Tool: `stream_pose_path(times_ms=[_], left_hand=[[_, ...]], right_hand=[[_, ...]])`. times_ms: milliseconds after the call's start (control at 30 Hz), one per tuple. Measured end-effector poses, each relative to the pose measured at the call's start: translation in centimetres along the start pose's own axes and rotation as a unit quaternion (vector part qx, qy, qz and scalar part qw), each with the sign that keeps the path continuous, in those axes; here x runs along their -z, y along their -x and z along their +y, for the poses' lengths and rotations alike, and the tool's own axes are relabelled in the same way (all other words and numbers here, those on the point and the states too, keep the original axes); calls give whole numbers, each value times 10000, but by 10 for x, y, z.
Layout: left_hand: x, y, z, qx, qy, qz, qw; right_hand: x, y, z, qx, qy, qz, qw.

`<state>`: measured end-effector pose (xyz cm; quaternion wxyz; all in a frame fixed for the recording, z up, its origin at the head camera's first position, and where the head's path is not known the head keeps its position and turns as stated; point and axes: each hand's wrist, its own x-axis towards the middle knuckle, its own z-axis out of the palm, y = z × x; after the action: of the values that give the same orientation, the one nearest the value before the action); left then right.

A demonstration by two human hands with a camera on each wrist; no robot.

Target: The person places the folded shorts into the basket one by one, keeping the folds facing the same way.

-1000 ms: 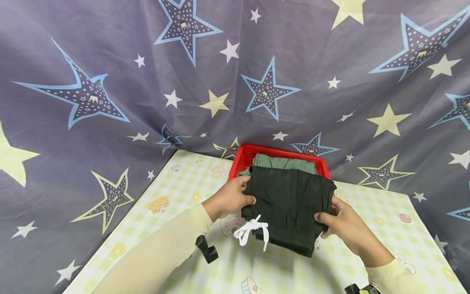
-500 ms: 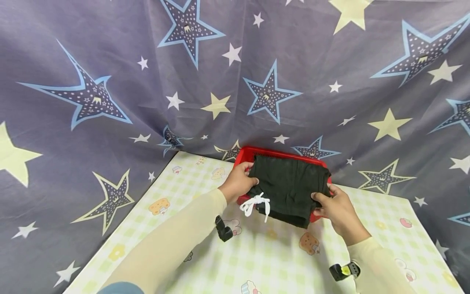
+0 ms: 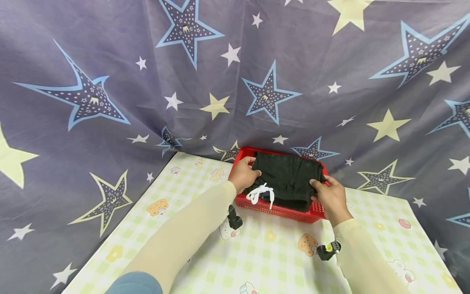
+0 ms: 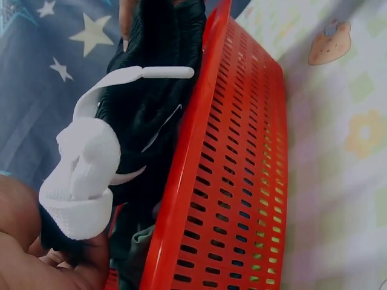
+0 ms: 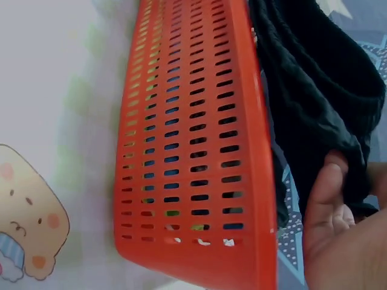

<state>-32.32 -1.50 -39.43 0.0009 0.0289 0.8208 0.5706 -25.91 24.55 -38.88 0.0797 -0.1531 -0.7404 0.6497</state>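
Folded black shorts (image 3: 286, 175) with a white drawstring (image 3: 261, 193) lie over the opening of a red slotted basket (image 3: 279, 212) in the head view. My left hand (image 3: 244, 174) pinches their left edge, thumb on top. At the opposite edge my right hand (image 3: 330, 198) grips the cloth between thumb and fingers. In the left wrist view the tied drawstring (image 4: 81, 175) hangs close to that hand, and a bit of green cloth (image 4: 140, 238) shows beneath the shorts inside the basket. The right wrist view has the black fabric (image 5: 314, 109) just above the basket rim.
The basket stands at the back of a table (image 3: 271, 261) covered with a green-checked cartoon cloth. Behind it hangs a grey star-patterned curtain (image 3: 205, 81). A small black camera device is strapped near each wrist.
Both hands have carried the black shorts away from me and down onto the basket. The green cloth, visible at the back of the basket a second ago, is now covered in the head view.
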Motion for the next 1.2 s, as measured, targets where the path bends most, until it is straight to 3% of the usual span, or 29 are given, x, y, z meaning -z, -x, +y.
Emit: stream_pose_path(times_ms=[333,467,633,800,1000,1067,1200], left_hand=[[-11,-16,-8,-135,-242,317,9991],[-12,-15,-10,-234,-434,423,9979],[-14,-11,-16,-408,-1026,401,9931],[-16,-10,-24,-731,-1817,356,9800],[-14,-10,-31,-755,-2098,168,9747],[-10,-9,-30,-892,-2228,196,9706],[3,-4,-17,-1373,-2452,253,9594]], right_hand=[[-14,-18,12,344,-101,893,9954],[-16,-21,21,411,379,933,9941],[-13,-19,29,453,1318,817,9869],[-10,-16,30,490,2018,724,9755],[-4,-10,23,610,2939,868,9499],[0,-9,18,695,3131,915,9427],[12,-10,6,1106,3159,934,9377]])
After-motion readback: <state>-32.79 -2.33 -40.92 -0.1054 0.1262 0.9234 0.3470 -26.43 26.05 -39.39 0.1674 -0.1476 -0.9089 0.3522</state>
